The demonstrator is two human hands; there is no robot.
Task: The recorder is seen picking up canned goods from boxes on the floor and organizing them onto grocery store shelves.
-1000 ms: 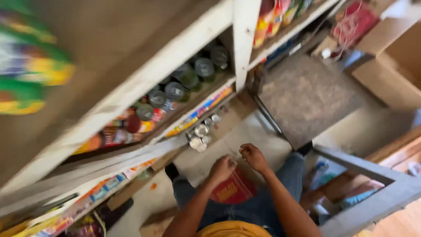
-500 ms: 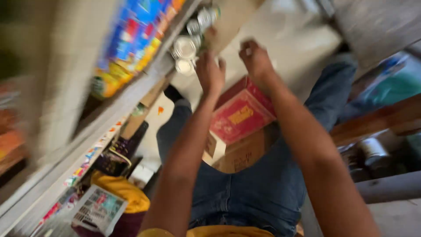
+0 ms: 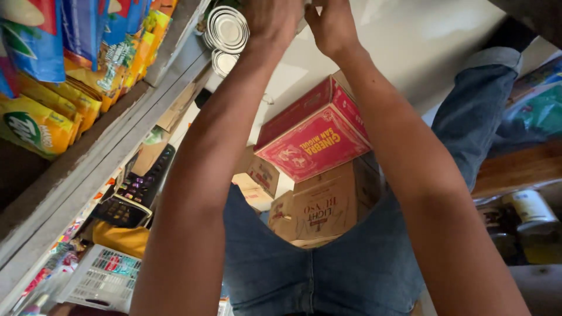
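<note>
Setting: cramped shop corner seen from above, a wooden shelf (image 3: 88, 175) running up the left, pale floor (image 3: 410, 41) beyond.
Shelf stock: yellow and blue snack packs (image 3: 64, 70) hang along the top left; smaller goods lie blurred below the shelf edge.
Cans: a stack of silver tins (image 3: 227, 29) stands at the shelf's far end, lids facing the camera.
Left hand (image 3: 272, 20): raised at the top edge, just beside the tins, possibly touching them; its fingers curl, but I cannot tell if they close on anything.
Right hand (image 3: 333, 26): raised next to the left, fingertips cut off by the frame; whether it clasps anything cannot be told.
Boxes: a red carton (image 3: 313, 137) sits on a brown carton (image 3: 328, 205), both between the arms, in front of the person's jeans (image 3: 328, 269).
Step in hand: by my reading, both hands work at the tins on the shelf end, either taking or setting one.
Next move calls for: likely a firm hold on a single tin without tipping the stack beside it.
Other things: a calculator (image 3: 132, 199) and a white basket (image 3: 102, 281) lie low left; jars (image 3: 527, 216) stand at right.
Hidden: the fingertips, whatever they hold, and the tins' sides are out of view.
</note>
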